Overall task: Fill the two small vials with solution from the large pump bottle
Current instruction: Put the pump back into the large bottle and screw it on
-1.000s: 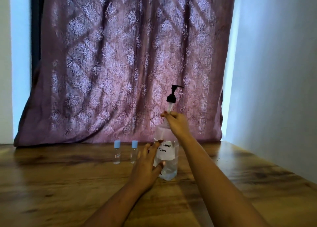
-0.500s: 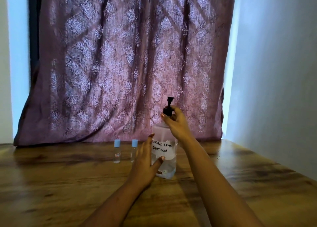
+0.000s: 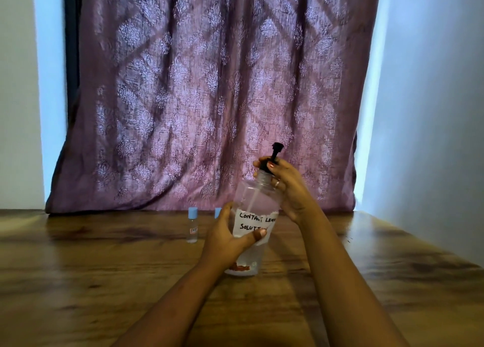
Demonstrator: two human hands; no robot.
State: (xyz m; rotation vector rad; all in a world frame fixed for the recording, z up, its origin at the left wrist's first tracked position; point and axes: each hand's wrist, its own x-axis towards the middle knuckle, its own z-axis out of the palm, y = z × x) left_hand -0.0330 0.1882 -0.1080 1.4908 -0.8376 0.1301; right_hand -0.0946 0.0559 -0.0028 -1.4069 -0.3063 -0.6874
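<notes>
on the wooden table (image 3: 104, 281), one blue-capped vial (image 3: 192, 225) stands upright; a second vial (image 3: 217, 212) beside it is mostly hidden by the left hand (image 3: 227, 239), which grips the tilted pump bottle (image 3: 255, 215). the right hand (image 3: 288, 187) clasps its black pump (image 3: 275, 153).

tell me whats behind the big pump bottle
A blue-capped vial peeks out behind the left hand holding the pump bottle; its body is hidden. The other vial stands clear, farther left.
</notes>
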